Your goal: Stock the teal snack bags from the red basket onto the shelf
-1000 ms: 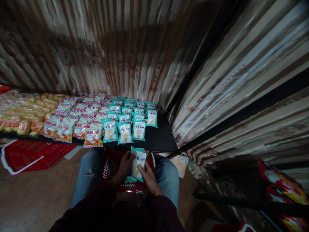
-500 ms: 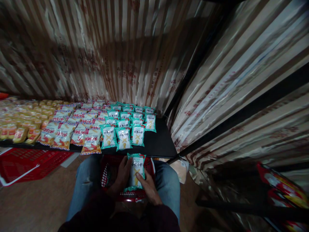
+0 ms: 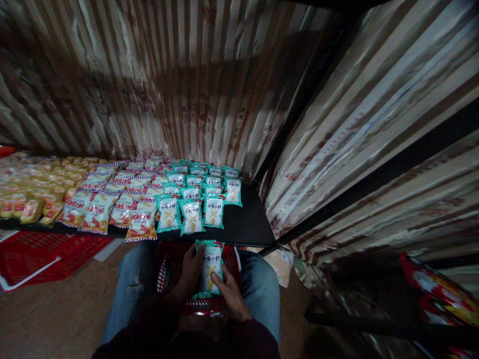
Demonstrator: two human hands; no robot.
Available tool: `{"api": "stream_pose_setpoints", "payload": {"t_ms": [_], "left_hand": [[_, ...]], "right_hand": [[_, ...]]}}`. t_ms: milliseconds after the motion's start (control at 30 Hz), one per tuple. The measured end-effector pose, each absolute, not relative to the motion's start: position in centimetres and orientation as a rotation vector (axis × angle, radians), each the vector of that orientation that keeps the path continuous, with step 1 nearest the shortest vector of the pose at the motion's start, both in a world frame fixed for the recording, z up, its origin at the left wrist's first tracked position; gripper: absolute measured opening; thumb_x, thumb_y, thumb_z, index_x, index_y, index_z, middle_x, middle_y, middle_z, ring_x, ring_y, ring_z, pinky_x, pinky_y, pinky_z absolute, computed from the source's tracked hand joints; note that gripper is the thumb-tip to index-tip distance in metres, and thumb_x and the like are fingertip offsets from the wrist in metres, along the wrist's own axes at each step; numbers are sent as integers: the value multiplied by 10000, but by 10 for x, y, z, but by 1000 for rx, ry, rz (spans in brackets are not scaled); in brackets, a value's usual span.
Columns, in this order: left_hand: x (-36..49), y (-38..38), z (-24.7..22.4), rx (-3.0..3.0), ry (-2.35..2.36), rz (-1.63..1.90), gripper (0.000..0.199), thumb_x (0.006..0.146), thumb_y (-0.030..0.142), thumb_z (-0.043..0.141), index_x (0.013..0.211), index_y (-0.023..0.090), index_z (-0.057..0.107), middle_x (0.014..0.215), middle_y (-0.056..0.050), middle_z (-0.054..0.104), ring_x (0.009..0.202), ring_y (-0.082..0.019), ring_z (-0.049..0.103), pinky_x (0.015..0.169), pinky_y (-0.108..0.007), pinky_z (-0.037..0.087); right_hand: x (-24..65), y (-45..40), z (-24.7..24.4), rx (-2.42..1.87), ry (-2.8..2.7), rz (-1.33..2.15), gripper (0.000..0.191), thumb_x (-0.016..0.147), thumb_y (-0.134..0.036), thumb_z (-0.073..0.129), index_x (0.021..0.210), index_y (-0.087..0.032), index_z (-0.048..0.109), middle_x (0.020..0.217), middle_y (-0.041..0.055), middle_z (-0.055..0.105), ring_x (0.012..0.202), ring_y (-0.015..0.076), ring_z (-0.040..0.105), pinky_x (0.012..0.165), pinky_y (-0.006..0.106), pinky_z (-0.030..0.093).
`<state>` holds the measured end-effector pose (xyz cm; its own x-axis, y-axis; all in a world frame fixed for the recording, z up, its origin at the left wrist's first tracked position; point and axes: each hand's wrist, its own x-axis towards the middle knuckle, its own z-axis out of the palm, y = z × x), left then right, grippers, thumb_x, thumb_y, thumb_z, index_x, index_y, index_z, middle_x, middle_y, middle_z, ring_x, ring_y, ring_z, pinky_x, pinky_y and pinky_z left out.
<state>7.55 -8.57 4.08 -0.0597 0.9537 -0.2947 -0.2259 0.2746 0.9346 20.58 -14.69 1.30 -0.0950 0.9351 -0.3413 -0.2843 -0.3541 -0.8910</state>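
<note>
Apparently, holding is the step; left hand point(image 3: 190, 271) and right hand point(image 3: 229, 290) share a grip on a teal-and-white rectangular plastic packet point(image 3: 211, 258) over a red perforated basket point(image 3: 161, 275); moving it likely calls for gentle pressure.

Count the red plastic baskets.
2: one white-handled red plastic basket at left, below the black shelf; another basket between blue denim knees, partly covered. More may be hidden.

Teal-and-white bag point(image 3: 208, 264), red basket point(image 3: 202, 305)

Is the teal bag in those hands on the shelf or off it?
Off: the left hand and right hand hold the bag in front of the shelf.
</note>
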Motion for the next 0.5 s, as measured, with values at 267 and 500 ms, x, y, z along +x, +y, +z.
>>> {"api": "stream_pose_setpoints", "payload": {"t_ms": [267, 500], "left_hand": [[75, -83, 38, 861, 1272, 1123, 502, 668, 618, 637, 814, 138, 661, 821, -78, 711, 792, -232, 632, 749, -337, 485], [73, -82, 40, 888, 1301, 1108, 505, 683, 616, 611, 814, 137, 700, 827, -99, 716, 854, -266, 632, 789, -364, 482]], "right_hand": [[202, -148, 4, -1139, -648, 1660, 663, 642, -492, 802, 1227, -252, 600, 1067, 50, 716, 983, 291, 677, 891, 435, 513], [205, -151, 3, -1142, -617, 1659, 678, 638, -464, 814, 1234, -227, 591, 1007, 54, 732, 908, 281, 696, 846, 433, 517]]}}
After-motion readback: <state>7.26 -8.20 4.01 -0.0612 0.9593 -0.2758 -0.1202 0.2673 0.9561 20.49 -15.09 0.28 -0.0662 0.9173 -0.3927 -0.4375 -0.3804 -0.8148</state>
